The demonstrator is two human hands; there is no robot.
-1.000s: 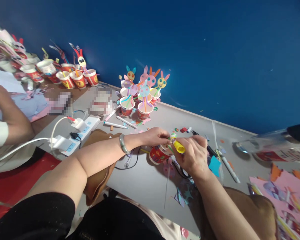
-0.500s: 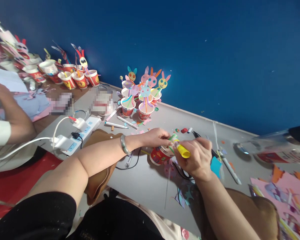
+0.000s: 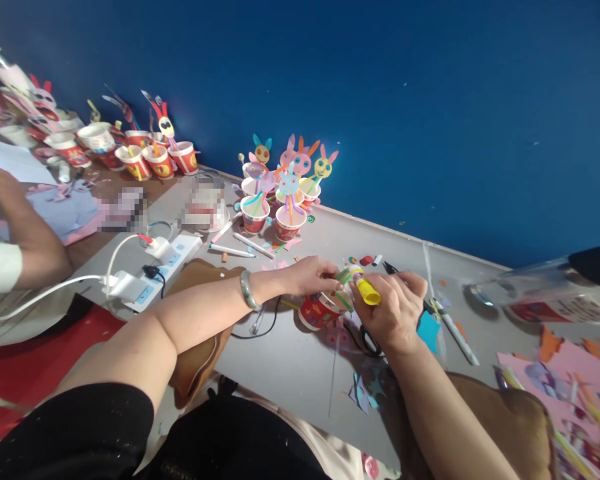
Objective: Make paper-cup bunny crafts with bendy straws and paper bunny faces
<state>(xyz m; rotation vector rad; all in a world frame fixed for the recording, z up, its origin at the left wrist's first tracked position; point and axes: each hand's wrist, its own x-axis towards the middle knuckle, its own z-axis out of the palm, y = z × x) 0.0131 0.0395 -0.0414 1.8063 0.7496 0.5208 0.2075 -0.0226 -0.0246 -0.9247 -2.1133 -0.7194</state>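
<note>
My right hand (image 3: 387,310) is closed around a yellow glue stick (image 3: 368,291), whose white end points away from me. Its tip is close to a light green strip (image 3: 343,275); whether they touch, I cannot tell. The fingers of my left hand (image 3: 314,275) pinch this strip above a red printed paper cup (image 3: 319,312). Tilted on the table, the cup has its rim partly covered by both hands. Below it lie a pink paper cutout (image 3: 338,339) and black scissors handles (image 3: 371,342).
Paper cups with rabbit-faced figures (image 3: 289,220) stand by the blue wall. Markers (image 3: 233,250) and a power strip (image 3: 167,270) are on the left, near another person's arm (image 3: 23,220). A clear bottle (image 3: 540,290) and pink paper (image 3: 570,373) are on the right.
The glue stick has moved slightly away from me, with more of its white end showing. My left hand has stayed nearly still, pinching the green strip.
</note>
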